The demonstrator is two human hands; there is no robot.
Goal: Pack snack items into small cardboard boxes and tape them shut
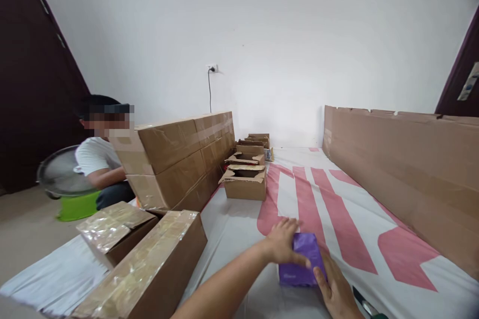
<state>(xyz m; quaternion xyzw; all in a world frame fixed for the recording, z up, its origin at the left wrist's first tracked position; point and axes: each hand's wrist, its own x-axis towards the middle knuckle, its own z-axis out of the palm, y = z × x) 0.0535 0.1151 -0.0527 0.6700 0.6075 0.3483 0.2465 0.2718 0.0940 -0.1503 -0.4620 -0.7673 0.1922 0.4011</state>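
A purple soft-looking pack (301,259) with small pale print near its lower edge sits on the cloth in front of me. My left hand (286,244) lies against its left side and top, thumb across the front face. From the right, my right hand (335,281) wraps the other side, its thumb on the front. The pack is gripped between both hands; some fingers are hidden behind it. Just right of my right hand lies a tool with a dark blade (361,299), partly cut off by the frame's bottom edge.
Open cardboard boxes (245,189) stand in a row ahead. Taped cartons (175,159) form a wall on the left, with two more cartons (149,274) nearer. A long cardboard panel (404,174) borders the right. A person (99,159) squats behind the cartons near a fan (60,172).
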